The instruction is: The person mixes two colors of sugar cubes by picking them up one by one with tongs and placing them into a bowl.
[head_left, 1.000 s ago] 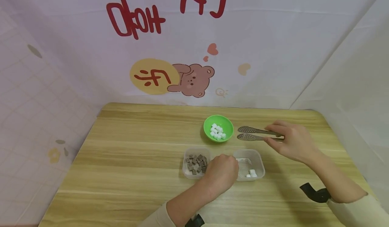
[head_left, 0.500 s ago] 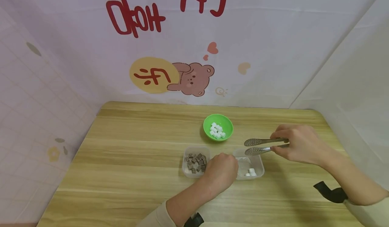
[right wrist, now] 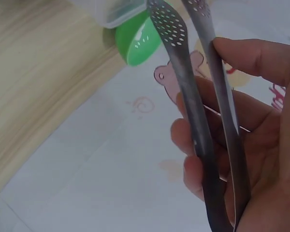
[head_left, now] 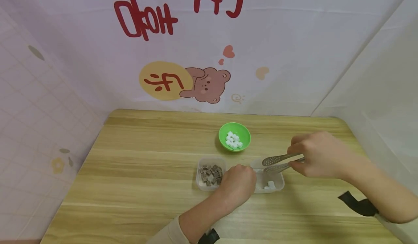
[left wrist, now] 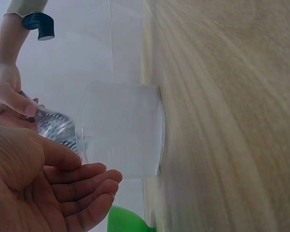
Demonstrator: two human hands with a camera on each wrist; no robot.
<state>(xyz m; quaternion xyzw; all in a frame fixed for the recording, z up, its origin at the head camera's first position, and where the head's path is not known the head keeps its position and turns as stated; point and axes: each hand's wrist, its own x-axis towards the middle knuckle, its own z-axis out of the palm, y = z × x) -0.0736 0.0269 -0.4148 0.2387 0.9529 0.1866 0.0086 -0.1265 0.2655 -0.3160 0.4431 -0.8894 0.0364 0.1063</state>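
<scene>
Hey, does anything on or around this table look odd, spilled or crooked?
I see nothing spilled: white cubes sit in the green bowl and right clear box, brown cubes in the left clear box. Only the bear printed on the backdrop looks odd, lying sideways instead of upright.

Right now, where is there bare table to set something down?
Free: the broad table left of the left tub, the back strip right of the bowl, and the near side of the right tub. Crowded: the middle, where the left hand is at the tubs and the right hand holds tongs at the right one.
</scene>
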